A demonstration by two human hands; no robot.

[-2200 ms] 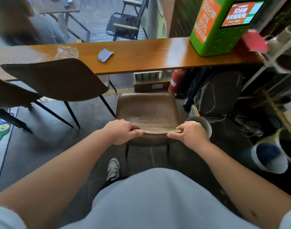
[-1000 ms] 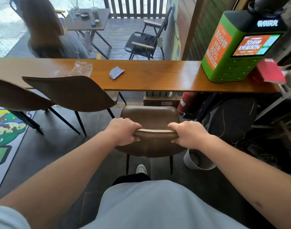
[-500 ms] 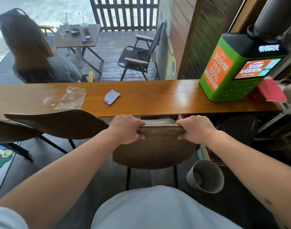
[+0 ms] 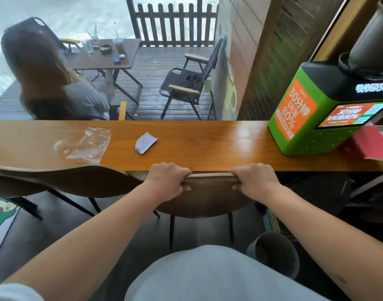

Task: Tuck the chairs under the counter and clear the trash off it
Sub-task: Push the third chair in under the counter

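Observation:
A brown chair [image 4: 208, 197] stands with the top of its back right at the front edge of the wooden counter [image 4: 218, 146]; its seat is hidden below the counter. My left hand [image 4: 167, 181] and my right hand [image 4: 254, 181] both grip the top rim of that chair's back. A second brown chair [image 4: 77, 181] stands to the left, its back just short of the counter edge. On the counter lie a clear plastic wrapper [image 4: 89, 145] at the left and a crumpled white paper scrap [image 4: 145, 142] near the middle.
A green power-bank kiosk [image 4: 321, 114] and a red card [image 4: 373, 144] occupy the counter's right end. A grey bin [image 4: 275, 255] stands on the floor at my right. Beyond the glass a person [image 4: 47, 77] sits at an outdoor table.
With both hands on its back I have pushed the chair forward until its seat went under the counter. The counter and the trash now look closer.

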